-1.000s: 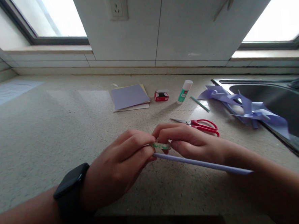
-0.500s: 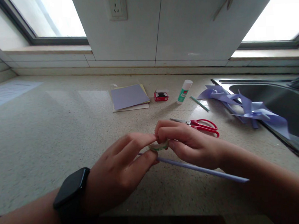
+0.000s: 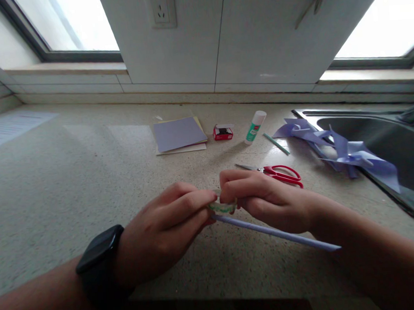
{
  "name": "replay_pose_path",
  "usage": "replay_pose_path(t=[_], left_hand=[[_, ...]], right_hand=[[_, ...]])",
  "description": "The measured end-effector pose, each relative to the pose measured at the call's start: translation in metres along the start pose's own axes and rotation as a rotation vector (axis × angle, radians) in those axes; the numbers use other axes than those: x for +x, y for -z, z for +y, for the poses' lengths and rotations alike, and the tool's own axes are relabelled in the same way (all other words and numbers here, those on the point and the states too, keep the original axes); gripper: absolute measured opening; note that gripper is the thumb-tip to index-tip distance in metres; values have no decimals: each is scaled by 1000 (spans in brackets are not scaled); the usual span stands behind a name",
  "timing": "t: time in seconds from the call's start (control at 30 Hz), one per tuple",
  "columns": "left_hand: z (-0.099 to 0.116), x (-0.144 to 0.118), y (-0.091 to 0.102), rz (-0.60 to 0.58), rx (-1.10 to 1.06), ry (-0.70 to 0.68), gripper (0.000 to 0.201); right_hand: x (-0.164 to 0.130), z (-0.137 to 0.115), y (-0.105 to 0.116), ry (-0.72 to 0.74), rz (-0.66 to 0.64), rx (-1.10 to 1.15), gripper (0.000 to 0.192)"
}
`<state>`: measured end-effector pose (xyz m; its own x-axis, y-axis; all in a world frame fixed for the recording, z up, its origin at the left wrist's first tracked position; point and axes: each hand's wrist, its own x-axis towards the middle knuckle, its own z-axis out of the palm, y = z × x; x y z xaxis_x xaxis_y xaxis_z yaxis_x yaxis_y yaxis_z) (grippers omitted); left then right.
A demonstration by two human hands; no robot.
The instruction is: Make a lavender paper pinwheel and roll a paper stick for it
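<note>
Both hands meet over the countertop (image 3: 71, 182) at the front centre. My right hand (image 3: 266, 198) grips a small roll of clear tape (image 3: 222, 206) with a green core, pinched between thumb and fingers. My left hand (image 3: 165, 227), with a black watch (image 3: 97, 260) on its wrist, has its fingertips at the roll's left side and on the near end of a thin rolled lilac paper stick (image 3: 275, 232). The stick runs from under the roll toward the lower right, passing below my right wrist.
Red-handled scissors (image 3: 281, 174) lie just behind my right hand. Farther back are a stack of lilac and yellow paper (image 3: 179, 134), a small red box (image 3: 223, 132), a glue stick (image 3: 255, 127) and a green strip (image 3: 277, 144). Lilac paper scraps (image 3: 340, 149) hang over the sink's rim (image 3: 387, 186).
My left fingers spread open half a second ago and have closed again on the tape roll's left side. The stick's far end has dipped slightly; both hands stay in the same place.
</note>
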<state>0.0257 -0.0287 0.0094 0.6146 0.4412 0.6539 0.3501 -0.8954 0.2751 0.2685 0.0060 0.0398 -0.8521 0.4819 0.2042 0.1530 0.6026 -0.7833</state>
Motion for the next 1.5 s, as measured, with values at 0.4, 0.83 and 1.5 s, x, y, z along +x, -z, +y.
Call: replay_pose_path(t=[0.4, 0.83, 1.5], left_hand=[[-1, -3, -2, 14, -51, 59, 30], [5, -5, -2, -39, 176, -72, 17], [1, -4, 0, 4, 46, -4, 12]], right_hand=[[0, -3, -1, 17, 5, 31, 16], [0, -4, -7, -40, 60, -270, 16], [-2, 0, -4, -83, 129, -203, 21]])
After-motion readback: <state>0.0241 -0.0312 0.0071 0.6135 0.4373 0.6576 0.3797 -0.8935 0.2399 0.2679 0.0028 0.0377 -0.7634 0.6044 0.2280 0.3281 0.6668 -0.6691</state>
